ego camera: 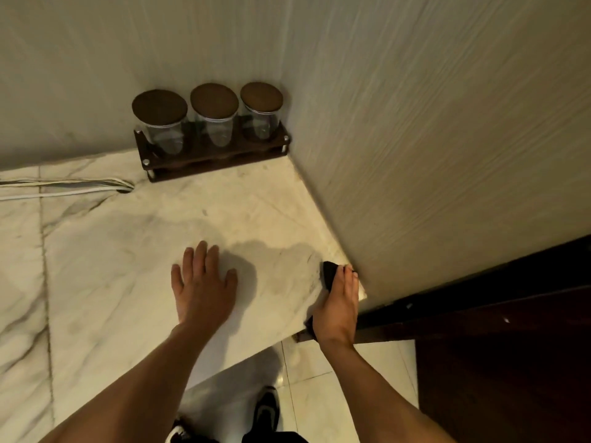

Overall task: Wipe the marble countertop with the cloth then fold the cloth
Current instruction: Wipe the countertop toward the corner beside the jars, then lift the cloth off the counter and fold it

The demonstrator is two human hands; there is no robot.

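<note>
The white marble countertop (134, 251) with grey veins fills the left and middle of the view. My left hand (204, 282) lies flat on it, palm down, fingers spread, holding nothing. My right hand (339, 302) presses a dark cloth (329, 274) onto the countertop's right front corner, right against the wall. Only a small dark part of the cloth shows past my fingers and below my wrist; the rest is hidden under the hand.
Three glass jars (211, 119) with brown lids stand in a dark wooden rack (220, 158) in the back corner. White cables (64, 187) lie at the left. A pale wall (431, 155) bounds the right side. Tiled floor (319, 394) and my shoes are below.
</note>
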